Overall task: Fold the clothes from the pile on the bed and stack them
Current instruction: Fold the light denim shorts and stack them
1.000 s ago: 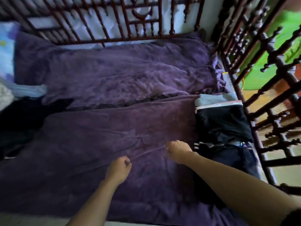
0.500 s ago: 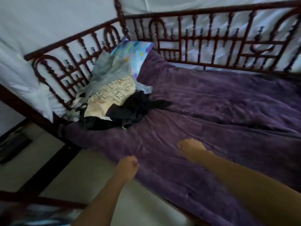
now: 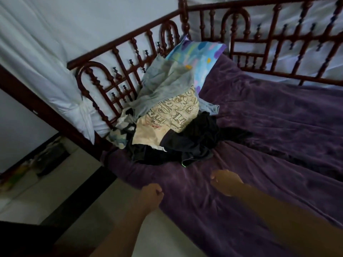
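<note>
The left arm (image 3: pixel 118 229) is showing bare from the wrist back to the lower edge of the view, slim and fairly sharp. The right arm (image 3: pixel 287 219) is showing bare too, looking broader and blurred. The left hand (image 3: pixel 151 194) and right hand (image 3: pixel 225 182) are appearing bare, the right one's outline smeared.
</note>
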### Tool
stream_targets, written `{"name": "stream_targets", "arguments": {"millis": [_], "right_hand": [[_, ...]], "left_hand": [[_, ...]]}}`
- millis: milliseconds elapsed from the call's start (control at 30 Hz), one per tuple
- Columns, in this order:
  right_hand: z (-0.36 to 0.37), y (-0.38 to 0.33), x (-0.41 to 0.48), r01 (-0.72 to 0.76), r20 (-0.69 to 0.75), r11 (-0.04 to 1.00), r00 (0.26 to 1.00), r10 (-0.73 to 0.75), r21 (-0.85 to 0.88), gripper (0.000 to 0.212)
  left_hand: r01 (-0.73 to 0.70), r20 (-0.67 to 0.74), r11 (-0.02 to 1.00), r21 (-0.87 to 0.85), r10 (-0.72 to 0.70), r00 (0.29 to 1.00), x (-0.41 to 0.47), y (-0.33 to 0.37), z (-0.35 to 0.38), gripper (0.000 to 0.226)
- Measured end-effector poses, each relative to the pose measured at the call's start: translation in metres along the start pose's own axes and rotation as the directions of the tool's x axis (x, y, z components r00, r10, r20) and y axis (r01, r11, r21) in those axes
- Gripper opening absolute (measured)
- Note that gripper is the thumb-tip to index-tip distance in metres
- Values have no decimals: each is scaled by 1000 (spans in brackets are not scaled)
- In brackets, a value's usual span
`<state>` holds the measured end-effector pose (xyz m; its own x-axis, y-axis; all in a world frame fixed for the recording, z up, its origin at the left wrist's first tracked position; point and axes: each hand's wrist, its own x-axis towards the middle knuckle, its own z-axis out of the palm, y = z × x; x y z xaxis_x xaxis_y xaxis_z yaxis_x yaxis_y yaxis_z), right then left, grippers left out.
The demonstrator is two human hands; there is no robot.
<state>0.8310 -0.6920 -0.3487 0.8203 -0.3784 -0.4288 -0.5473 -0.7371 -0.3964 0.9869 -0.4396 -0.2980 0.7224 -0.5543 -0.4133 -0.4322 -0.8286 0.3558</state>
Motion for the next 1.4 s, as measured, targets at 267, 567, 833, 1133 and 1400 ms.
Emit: {"name": "stream_targets", "arguments": {"millis": [267, 567, 833, 1133, 1400], "right_hand": [[-28, -47, 100, -61, 7, 998, 998, 61, 6, 29], [-42, -82, 259, -318, -26, 947, 947, 319, 47, 24], [-93, -163, 435, -229, -356, 971, 904, 238, 69, 51], [-132, -240, 556, -179, -290, 960, 950, 112, -217, 24], [-148, -205, 468, -39, -437, 822, 832, 342, 568, 22]], "left_hand": [[32, 63, 999, -5, -32, 998, 95, -38, -40, 20], [-142, 208, 990, -15, 142, 968, 294, -80, -104, 9], [-218, 180, 976, -26, 219, 959, 441, -110, -167, 13], [-149, 173, 988, 26, 143, 974, 516, -155, -194, 15], [-280, -68, 943, 180, 296, 953, 545, -130, -212, 91]]}}
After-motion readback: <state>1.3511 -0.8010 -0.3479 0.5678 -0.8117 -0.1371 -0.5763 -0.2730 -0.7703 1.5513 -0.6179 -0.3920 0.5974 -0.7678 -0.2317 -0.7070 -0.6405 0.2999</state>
